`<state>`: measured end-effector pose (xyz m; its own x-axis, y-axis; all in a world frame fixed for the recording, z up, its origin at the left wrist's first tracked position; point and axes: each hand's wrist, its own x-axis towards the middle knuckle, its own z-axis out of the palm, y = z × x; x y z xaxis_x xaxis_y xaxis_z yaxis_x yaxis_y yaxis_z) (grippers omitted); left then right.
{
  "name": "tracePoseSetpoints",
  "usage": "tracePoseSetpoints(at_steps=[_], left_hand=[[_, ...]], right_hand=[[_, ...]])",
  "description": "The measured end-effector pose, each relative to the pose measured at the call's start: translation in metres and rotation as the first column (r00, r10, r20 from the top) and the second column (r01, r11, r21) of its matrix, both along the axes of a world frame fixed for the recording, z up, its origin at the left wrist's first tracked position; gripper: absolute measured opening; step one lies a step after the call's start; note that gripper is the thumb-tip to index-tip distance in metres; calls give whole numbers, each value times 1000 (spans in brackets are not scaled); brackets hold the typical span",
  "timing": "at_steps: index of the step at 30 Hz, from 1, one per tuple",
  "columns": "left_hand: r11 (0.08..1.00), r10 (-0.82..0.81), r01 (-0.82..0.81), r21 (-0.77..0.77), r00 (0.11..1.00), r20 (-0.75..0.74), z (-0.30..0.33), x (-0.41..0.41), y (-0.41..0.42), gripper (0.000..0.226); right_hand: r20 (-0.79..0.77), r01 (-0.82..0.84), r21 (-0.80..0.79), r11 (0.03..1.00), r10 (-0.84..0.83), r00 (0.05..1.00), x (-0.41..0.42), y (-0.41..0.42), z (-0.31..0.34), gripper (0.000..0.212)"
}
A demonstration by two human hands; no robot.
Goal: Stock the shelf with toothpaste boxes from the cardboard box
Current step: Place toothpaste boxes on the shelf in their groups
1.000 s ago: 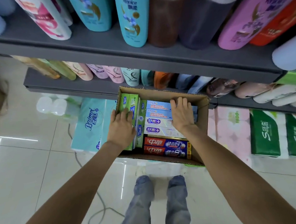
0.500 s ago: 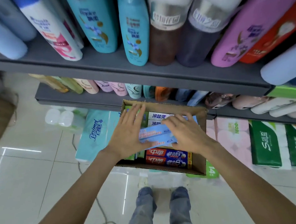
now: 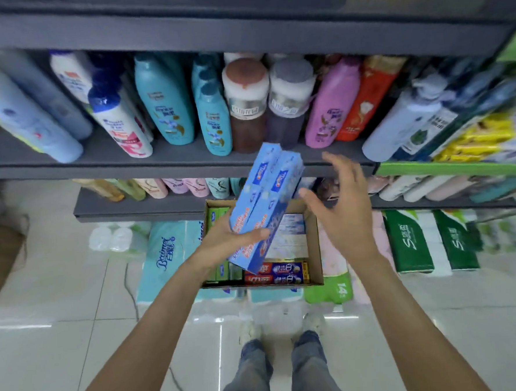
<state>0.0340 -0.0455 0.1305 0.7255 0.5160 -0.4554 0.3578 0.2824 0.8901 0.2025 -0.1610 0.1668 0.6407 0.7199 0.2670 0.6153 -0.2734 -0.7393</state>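
Shampoo bottles (image 3: 166, 104) stand in a row across the upper middle of the frame: teal ones, a pink one (image 3: 330, 106), an orange-red one (image 3: 362, 101), and two jars with pale lids (image 3: 245, 84). A pale blue bottle (image 3: 19, 119) leans at the far left. Below them, mid-frame, runs a second row of smaller pastel bottles (image 3: 174, 186). Down on the pale tiled floor (image 3: 48, 344), a light blue tissue pack (image 3: 166, 255) lies left of centre and green-and-white packs (image 3: 410, 240) stand at the right. A thin cable (image 3: 131, 293) trails over the tiles.
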Motion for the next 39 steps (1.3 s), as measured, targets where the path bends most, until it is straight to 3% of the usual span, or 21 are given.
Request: tracePoseSetpoints(at_steps=[1,2,3,5,8,13,17,21,25,28,31,36,39], left_hand=[[999,42,-42,-18,999,23,4,1,-2,40],[998,62,-61,-28,997,52,8,2,-4,40],[998,59,-57,-29,995,84,14,3,-7,40],[999,33,-30,-29,991,130,26,5,-10,40],[997,52,-42,-60,985,166,32,5,-12,40],[980,150,-136,-146,985,88,35,1,-8,28],[970,196,-183,-161,978,65,37,-4,-2,20],[984,165,-157,-87,981,97,43,-7,-1,22],[992,120,-114,-51,983,142,47,-8,-3,22],[995,93,-87,-44,983,158,54,-6,-3,21],[999,47,-50,16,989,141,68,1,-3,19],[984,-37,18,175,993,109,99,29,-11,8],[944,-110,52,326,981,162,116,56,-23,27]], right_hand=[[-298,79,-7,997,-78,951,-13,0,5,61],[-532,78,-51,996,-93,842,-25,2,8,59],[-665,31,-76,997,-73,743,-36,4,9,54],[-746,-9,-52,999,-32,665,-51,8,6,39],[-846,79,29,996,-17,533,-58,11,12,26],[-880,268,79,960,-59,470,-45,-3,20,24],[-831,252,20,968,-124,543,-33,-16,24,33],[-789,220,0,976,-135,599,-34,-22,24,25],[-811,267,25,963,-136,568,-37,-23,24,9],[-854,295,93,951,-76,515,-38,-28,31,11],[-896,338,217,916,49,442,-29,-35,42,19],[-842,349,363,864,144,520,-1,-53,66,23],[-823,355,424,833,191,535,21,-69,84,18]])
